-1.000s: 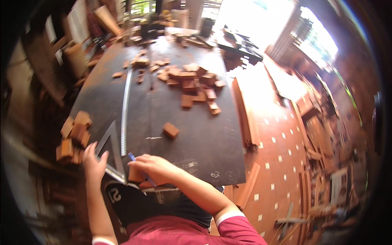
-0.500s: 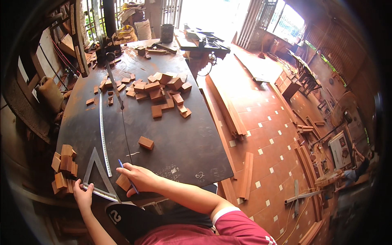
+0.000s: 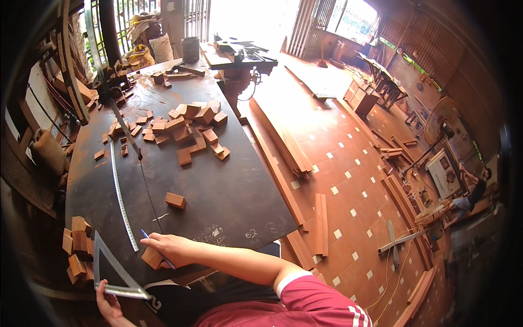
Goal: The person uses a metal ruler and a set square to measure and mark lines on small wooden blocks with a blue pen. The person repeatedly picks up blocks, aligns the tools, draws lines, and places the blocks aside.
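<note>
My left hand [image 3: 109, 306], at the table's near left edge, grips a metal triangle square [image 3: 123, 291] by its thick base. In my right hand [image 3: 177, 248] are a blue pen [image 3: 145, 234] and a small reddish wood block [image 3: 151, 258], held at the table's front edge; the fingers partly cover both. A single wood block [image 3: 175, 200] lies just beyond that hand. Near the square, several blocks [image 3: 79, 242] are stacked at the left edge. A white measuring strip [image 3: 122, 204] runs along the dark tabletop [image 3: 229, 185].
A band saw blade [image 3: 126, 129] rises through the table, with a heap of wood blocks [image 3: 185, 131] to its right. A dark can [image 3: 190, 49] stands at the far end. Long boards [image 3: 280, 136] lie right of the table. Another person [image 3: 473, 191] is at the far right.
My left hand has drawn the triangle square back toward me, off the tabletop beside the stack. My right hand keeps the pen and block. The view has shifted, moving the table leftward in it.
</note>
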Demonstrator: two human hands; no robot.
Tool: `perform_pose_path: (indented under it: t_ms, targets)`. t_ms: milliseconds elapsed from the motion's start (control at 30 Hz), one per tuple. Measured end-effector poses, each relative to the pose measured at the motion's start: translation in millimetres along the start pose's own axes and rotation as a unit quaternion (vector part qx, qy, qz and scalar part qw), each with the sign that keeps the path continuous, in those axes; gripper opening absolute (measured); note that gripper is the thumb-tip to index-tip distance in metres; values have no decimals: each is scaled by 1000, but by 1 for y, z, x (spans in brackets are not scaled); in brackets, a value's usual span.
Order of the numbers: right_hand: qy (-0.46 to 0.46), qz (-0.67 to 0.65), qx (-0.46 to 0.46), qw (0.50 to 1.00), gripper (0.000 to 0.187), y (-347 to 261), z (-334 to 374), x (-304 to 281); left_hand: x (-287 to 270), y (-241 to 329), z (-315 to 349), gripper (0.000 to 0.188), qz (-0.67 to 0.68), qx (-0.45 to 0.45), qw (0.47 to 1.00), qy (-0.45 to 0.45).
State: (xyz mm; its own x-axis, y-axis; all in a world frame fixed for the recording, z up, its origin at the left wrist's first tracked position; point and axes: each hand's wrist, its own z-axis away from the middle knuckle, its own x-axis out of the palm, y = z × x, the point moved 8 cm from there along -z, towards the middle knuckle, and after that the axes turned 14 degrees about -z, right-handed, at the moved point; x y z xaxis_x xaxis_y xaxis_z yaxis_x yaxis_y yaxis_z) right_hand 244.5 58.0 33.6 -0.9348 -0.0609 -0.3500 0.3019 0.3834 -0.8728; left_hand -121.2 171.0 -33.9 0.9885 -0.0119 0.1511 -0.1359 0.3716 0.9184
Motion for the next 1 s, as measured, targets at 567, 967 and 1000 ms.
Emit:
perform_pose_path:
  t_ms: [567,967,1000]
  targets:
    - [13,63,33,997,75,-13,-11,-4,132,-1,63,29,-109,135,984,43]
    - [16,87,46,995,73,-7,-8,-6,132,12,50,30,-211,226,949,69]
    - [17,92,41,995,73,-7,-8,-6,132,12,48,30,-209,222,950,60]
